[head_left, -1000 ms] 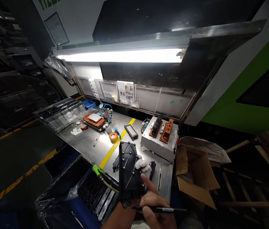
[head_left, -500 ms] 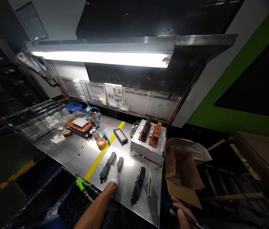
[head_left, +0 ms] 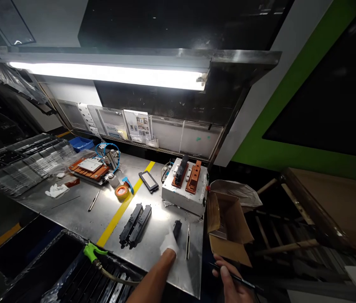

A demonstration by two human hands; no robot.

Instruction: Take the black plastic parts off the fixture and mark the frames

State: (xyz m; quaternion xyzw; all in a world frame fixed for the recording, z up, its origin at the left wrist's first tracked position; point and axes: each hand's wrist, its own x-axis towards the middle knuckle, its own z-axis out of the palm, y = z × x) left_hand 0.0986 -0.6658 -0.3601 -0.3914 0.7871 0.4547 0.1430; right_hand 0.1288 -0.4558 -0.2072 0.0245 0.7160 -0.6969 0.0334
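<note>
My left hand (head_left: 169,244), in a white glove, is over a long black plastic part (head_left: 177,229) near the bench's right front. The fingers look closed around it, though they are slightly blurred, and the hand hides its lower half. Two similar black plastic parts (head_left: 135,225) lie side by side to the left. Off the bench's right edge, my bare right hand (head_left: 230,280) grips a thin dark pen-like tool (head_left: 239,279). A slim metal knife-like tool (head_left: 187,242) rests on the bench between the two hands.
A white fixture box (head_left: 182,195) with orange-brown holders stands at the back right, a cardboard box (head_left: 244,252) beside it. Farther left are a tape roll (head_left: 121,192), a black frame (head_left: 149,182) and an orange fixture (head_left: 104,170). A green air gun (head_left: 91,251) hangs at the front edge.
My left hand has let go of the second black part, leaving it beside the first, and moved right onto the third. My right hand still holds the pen-like tool. The view has shifted.
</note>
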